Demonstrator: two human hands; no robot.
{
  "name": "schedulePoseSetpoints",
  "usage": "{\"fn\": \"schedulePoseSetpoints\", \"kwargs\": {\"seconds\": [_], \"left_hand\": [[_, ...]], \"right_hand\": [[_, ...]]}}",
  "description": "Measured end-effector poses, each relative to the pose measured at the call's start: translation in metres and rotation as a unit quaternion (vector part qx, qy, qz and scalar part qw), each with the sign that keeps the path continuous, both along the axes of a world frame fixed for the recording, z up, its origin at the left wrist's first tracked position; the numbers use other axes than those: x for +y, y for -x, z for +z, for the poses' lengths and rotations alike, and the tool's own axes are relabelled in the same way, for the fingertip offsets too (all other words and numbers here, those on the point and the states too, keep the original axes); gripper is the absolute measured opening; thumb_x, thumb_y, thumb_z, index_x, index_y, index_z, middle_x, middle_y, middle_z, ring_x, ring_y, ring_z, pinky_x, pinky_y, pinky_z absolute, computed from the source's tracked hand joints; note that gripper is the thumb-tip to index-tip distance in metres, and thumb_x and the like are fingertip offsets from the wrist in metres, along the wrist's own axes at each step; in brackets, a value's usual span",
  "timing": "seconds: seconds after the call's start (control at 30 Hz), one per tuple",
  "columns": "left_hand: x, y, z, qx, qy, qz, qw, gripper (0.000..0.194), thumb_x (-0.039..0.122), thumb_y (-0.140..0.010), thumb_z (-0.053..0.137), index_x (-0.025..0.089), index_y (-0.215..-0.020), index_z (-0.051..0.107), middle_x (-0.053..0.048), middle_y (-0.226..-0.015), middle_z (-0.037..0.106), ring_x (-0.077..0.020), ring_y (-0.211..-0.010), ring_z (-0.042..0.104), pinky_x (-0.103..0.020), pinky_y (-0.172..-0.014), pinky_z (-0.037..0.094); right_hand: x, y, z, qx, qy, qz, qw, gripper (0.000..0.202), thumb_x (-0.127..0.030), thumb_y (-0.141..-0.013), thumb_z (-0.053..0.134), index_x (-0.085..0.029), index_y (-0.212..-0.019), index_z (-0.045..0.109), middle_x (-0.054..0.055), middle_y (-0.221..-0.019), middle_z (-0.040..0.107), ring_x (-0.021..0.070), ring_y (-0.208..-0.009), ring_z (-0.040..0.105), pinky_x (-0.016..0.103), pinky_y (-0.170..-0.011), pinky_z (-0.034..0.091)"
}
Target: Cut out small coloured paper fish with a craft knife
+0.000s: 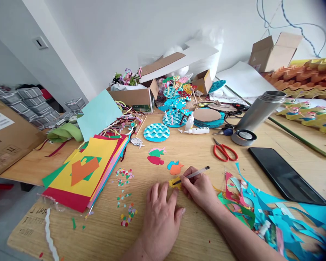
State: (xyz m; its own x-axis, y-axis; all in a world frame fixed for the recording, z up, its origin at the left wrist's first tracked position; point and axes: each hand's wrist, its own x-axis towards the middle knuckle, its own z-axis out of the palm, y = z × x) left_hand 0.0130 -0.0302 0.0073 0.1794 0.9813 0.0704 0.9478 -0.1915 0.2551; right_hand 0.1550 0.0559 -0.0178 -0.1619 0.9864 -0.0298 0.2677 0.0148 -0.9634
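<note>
My right hand (199, 186) is closed round a pen (197, 173) with a clear barrel and dark tip. Its tip meets a small yellow paper cutout (174, 182), partly covered by my fingers. My left hand (161, 217) lies flat on the table, fingers apart, its fingertips at the cutout's near edge. Just beyond are an orange paper fish (176, 168) overlapping a blue one (171, 164). Farther back, a red paper fish (154, 160) lies against a green one (158, 152). Tiny coloured paper bits (129, 214) are scattered left of my left hand.
Coloured paper sheets (97, 145) are stacked at left. Red-handled scissors (224, 151), a black phone (286, 175) and blue paper scraps (282, 221) lie at right. A steel flask (260, 110) stands behind the phone. Glue bottles (199, 130) and a wavy blue disc (156, 132) are farther back.
</note>
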Motion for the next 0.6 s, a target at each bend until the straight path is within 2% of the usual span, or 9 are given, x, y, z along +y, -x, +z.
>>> {"fn": "schedulePoseSetpoints", "kwargs": {"seconds": [0.33,0.6], "left_hand": [[0.0008,-0.0001,0.0006,0.001,-0.003,-0.001,1.0,0.04,0.027,-0.088,0.062,0.023,-0.128,0.059,-0.009,-0.134,0.052,-0.033,-0.125,0.043,-0.056,-0.106,0.038],[0.0012,-0.0003,0.0003,0.002,-0.003,0.0,1.0,0.04,0.028,-0.088,0.061,0.023,-0.128,0.058,-0.009,-0.135,0.052,-0.0326,-0.125,0.043,-0.055,-0.107,0.037]], "right_hand": [[-0.001,0.0001,0.0049,-0.001,0.0,-0.001,1.0,0.019,-0.033,-0.079,0.056,-0.024,-0.066,0.047,-0.004,-0.044,0.055,0.0115,-0.033,0.046,0.022,-0.035,0.035],[-0.0009,0.0001,0.0026,0.003,0.004,0.0,1.0,0.018,-0.033,-0.079,0.056,-0.024,-0.067,0.047,-0.004,-0.045,0.055,0.011,-0.035,0.045,0.022,-0.036,0.034]]}}
